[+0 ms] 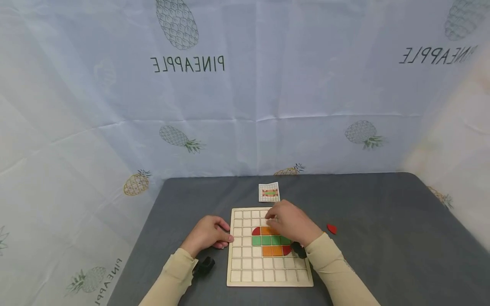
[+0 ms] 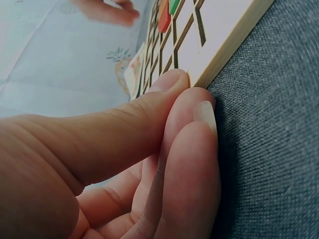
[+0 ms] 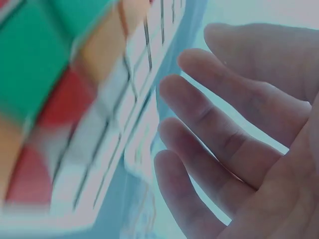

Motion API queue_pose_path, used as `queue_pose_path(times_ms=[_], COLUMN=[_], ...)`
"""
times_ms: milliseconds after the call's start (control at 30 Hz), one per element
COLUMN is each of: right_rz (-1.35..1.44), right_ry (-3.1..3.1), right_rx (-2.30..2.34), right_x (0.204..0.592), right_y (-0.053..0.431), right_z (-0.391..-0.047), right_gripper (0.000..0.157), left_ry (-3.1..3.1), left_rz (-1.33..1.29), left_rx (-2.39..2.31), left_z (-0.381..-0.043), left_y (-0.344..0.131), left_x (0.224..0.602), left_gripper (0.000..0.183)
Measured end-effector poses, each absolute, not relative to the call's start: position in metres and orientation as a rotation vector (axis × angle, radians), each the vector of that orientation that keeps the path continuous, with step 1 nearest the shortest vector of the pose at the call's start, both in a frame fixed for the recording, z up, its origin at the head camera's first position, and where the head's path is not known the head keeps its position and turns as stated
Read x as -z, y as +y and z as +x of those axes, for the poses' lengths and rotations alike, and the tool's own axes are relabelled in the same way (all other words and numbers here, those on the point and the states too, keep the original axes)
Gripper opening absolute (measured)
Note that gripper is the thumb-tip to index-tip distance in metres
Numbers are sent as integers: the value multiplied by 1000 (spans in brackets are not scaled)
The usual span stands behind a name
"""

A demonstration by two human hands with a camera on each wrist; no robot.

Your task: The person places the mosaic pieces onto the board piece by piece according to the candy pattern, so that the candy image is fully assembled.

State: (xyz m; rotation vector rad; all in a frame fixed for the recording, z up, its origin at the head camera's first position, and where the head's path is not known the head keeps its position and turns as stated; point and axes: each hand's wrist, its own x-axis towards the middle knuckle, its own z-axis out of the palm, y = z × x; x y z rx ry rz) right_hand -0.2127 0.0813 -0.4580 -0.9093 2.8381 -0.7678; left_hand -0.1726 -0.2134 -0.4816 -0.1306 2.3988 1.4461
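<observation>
A pale wooden grid board [image 1: 246, 272] lies flat on the table. My left hand [image 1: 209, 233] pinches its left edge; in the left wrist view the thumb [image 2: 167, 82] and fingertips meet at the board's corner. Over the board's upper right part hovers my right hand [image 1: 291, 223], fingers spread and holding nothing in the right wrist view. Green squares [image 1: 266, 240] form a row on the grid, with orange squares [image 1: 272, 251] above and below. Red quarter-round pieces [image 1: 256, 231] sit at row ends; my right hand hides part of the pattern in the head view.
A loose red piece [image 1: 331, 229] lies on the dark grey table [image 1: 383, 250] right of the board. Behind the board is a small pattern card [image 1: 269, 192]. A pineapple-print curtain [image 1: 245, 93] hangs beyond the table.
</observation>
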Motion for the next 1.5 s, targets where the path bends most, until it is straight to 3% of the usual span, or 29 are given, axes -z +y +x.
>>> queue_pose_path(times_ms=[400,700,900,1133,1500], right_rz=[-698,-684,-598,-465,-458], right_ry=[2988,2975,2932,3003,3027], right_rx=[546,479,512,399,362], right_x=[446,456,467,473,473], right_y=[178,214,225,220,217], right_z=[-187,-157,-139,-129,-129], right_gripper=[8,16,19,34,35], left_ry=[2424,2417,2396,2397,2379], left_rz=[-167,-166,-177,-148,-139], left_rx=[-1410,-1419,-1407,-1423,-1442], left_z=[-175,-176,-175,-175,-174], left_y=[-212,-212,-215,-215,-214], left_x=[482,482,485,485,485], left_gripper=[35,36,37,38,37])
